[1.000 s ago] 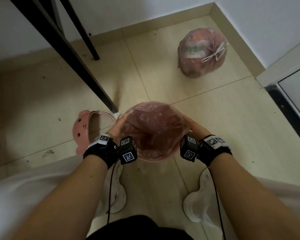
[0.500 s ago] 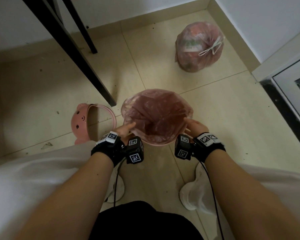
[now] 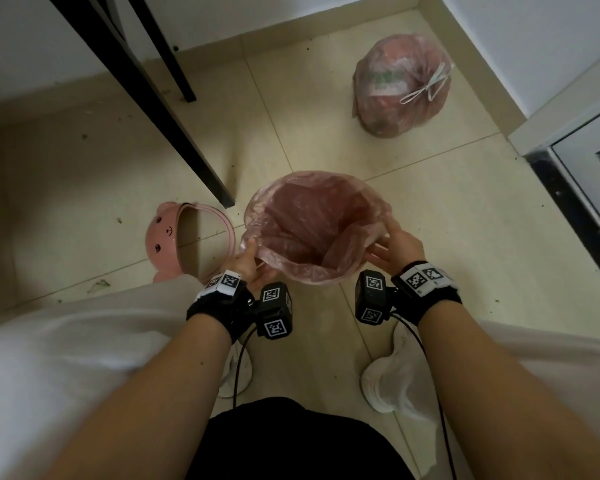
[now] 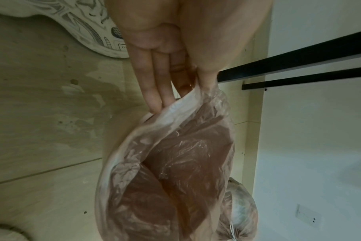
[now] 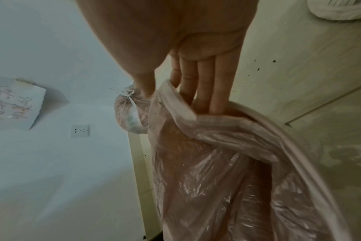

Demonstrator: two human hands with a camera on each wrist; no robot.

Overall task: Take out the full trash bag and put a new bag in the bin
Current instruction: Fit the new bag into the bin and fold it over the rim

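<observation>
Lining step: left hand [image 3: 246, 263] and right hand [image 3: 397, 249] pinch the new bag [image 3: 312, 223] hem at frame centre; next, fold it over the bin [image 5: 295, 146] rim.

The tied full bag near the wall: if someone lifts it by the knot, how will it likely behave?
The full bag bulges with contents, so it probably sags and swings rather than holding its shape. Its film looks thin and translucent, so it may stretch or tear under load. The white tie is knotted at the top, likely a workable but narrow handle.
</observation>
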